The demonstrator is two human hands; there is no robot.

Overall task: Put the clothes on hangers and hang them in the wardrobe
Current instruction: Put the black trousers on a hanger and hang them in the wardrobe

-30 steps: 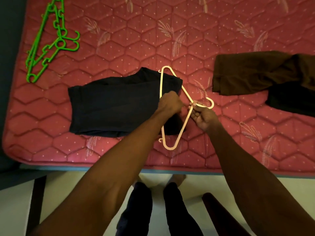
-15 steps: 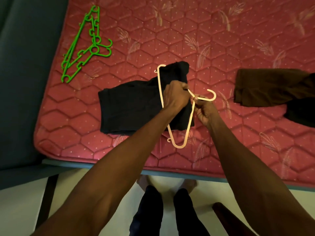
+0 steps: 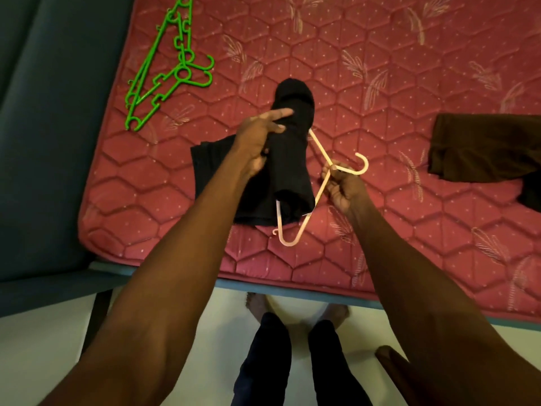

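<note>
Black cloth, the garment (image 3: 288, 159) is bunched over the cream hanger (image 3: 314, 197) bar, running away from you, just left of the neck your right hand (image 3: 345, 189) pinches, while your left hand (image 3: 257, 142), nearer it, grips its far side, forefinger straight.

We find no readable text, label, brand, number or sign anywhere here; the mattress (image 3: 380, 83) carries only a stitched hexagon and leaf pattern, without any lettering.

quilted mattress (image 3: 380, 118), smooth plastic hanger (image 3: 317, 197)
</note>
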